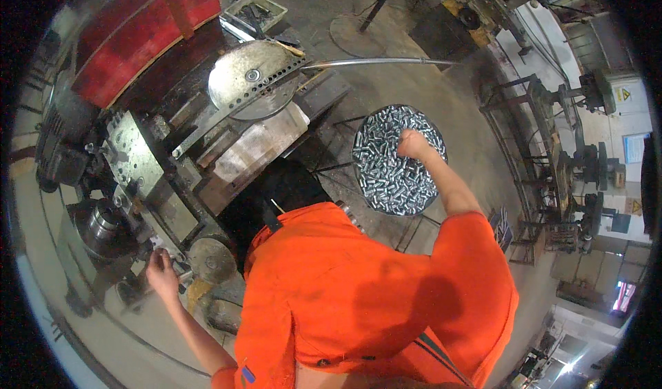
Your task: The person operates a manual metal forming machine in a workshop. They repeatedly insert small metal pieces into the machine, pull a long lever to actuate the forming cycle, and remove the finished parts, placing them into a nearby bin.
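Out to the right, my right hand is closed over a round tub heaped with small shiny metal sleeves. Its fingertips point down among the pieces, and what they grip is hidden. My left hand is at the lower left, beside the machine's round metal disc. Its fingers are drawn together near small metal fittings at the end of the machine. Whatever is between them is too small to make out. A large round plate with a drilled flat bar across it sits on the machine.
From the plate a long metal rod sticks out to the right, beyond the tub. A red panel stands behind the machine. Metal racks line the right side. A chuck-like steel cylinder is at the far left.
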{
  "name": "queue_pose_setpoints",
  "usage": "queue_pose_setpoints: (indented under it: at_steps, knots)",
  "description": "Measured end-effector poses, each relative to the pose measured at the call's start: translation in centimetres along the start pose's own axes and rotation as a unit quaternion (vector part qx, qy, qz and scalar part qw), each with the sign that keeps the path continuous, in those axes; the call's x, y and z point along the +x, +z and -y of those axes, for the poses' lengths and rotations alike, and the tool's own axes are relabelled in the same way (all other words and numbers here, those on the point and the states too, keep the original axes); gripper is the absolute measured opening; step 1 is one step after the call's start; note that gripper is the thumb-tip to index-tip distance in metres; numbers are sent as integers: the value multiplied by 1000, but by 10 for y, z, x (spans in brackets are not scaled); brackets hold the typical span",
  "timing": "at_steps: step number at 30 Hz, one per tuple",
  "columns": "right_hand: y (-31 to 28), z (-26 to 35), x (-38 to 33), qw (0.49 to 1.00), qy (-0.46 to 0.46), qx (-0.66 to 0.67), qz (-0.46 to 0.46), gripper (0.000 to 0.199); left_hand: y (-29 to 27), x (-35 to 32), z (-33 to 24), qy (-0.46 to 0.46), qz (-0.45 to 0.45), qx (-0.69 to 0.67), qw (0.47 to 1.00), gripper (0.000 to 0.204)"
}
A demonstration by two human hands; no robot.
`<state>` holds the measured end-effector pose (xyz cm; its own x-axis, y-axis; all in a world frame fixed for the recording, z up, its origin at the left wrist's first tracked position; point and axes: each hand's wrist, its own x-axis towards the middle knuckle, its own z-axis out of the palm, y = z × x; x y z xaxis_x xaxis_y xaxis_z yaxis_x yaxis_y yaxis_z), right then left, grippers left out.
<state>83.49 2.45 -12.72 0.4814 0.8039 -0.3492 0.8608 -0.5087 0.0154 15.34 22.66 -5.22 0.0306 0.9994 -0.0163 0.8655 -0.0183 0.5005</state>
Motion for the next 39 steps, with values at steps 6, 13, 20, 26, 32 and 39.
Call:
queue_pose_setpoints:
  at_steps: [6,13,20,26,32,39]
  knots:
    - [2,20,2,993,68,-38,88,32,0,1,-2,3,5,-38,999,30]
    - [5,49,-18,991,64,-87,78,38,-2,2,-2,-20,12,3,1000,30]
    - [0,50,-26,997,76,7,22,40,-4,0,-12,-31,9,-18,999,22]
    - [3,50,-17,976,17,158,-146,38,-8,9,6,-19,69,-100,992,26]
    - [-101,170,-42,886,-276,321,-190,47,-52,7,-92,-11,5,-230,973,26]
    - [-163,321,-61,673,-600,384,-199,52,-28,21,-215,129,122,-234,956,30]
